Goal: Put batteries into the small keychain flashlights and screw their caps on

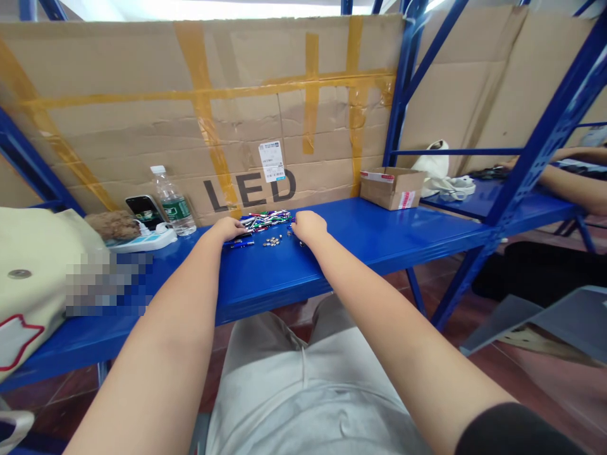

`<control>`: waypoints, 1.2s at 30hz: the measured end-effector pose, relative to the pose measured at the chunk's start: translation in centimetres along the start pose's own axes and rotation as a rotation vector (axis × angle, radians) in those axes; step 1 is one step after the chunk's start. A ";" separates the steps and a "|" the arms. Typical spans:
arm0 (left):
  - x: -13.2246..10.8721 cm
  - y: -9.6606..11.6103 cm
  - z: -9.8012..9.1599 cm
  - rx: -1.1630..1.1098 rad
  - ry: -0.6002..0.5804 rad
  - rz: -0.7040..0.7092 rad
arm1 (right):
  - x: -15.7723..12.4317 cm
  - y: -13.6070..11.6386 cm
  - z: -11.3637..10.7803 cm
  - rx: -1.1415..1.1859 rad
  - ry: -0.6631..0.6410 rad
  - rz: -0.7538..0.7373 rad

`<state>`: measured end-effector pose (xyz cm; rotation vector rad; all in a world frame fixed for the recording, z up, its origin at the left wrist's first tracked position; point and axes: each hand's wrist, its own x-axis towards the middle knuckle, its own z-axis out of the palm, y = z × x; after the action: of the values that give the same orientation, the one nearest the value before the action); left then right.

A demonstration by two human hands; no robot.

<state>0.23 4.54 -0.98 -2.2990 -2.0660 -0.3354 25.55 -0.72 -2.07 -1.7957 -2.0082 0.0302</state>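
A loose pile of slim, multicoloured pens [268, 219] lies on the blue table [370, 243], between my two hands. My left hand [226, 229] rests at the pile's left end with its fingers drawn together; what is in them, if anything, is hidden. Just below those fingers lie blue pens [241, 243] and a dark one. To the pile's right, my right hand [309, 226] is curled closed, and its fingertips are mostly out of sight. Small shiny metal pieces [272, 241] are scattered in front of the pile, a few of them close to my right hand.
At the left stand a water bottle [174, 203], a phone [145, 212], a white power strip [147, 241] and a cream bag [42, 278]. A small cardboard box [392, 188] sits at the back right. Blue rack posts and a cardboard wall [142, 139] bound the table. Another person's arm [569, 183] shows far right.
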 end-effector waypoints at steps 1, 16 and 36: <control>0.0 0.1 -0.4 0.000 -0.039 -0.005 | -0.1 -0.1 0.0 0.001 0.004 -0.017; -4.4 3.8 -2.5 -0.250 0.095 0.368 | 0.1 -0.5 1.3 0.228 0.185 -0.455; -7.4 6.4 -3.4 -0.289 0.099 0.416 | -0.6 -1.3 1.2 0.296 -0.050 -0.478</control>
<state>5.41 -3.99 1.77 -2.7268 -1.5241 -0.7463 23.93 -1.16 -2.97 -1.1189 -2.2789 0.2142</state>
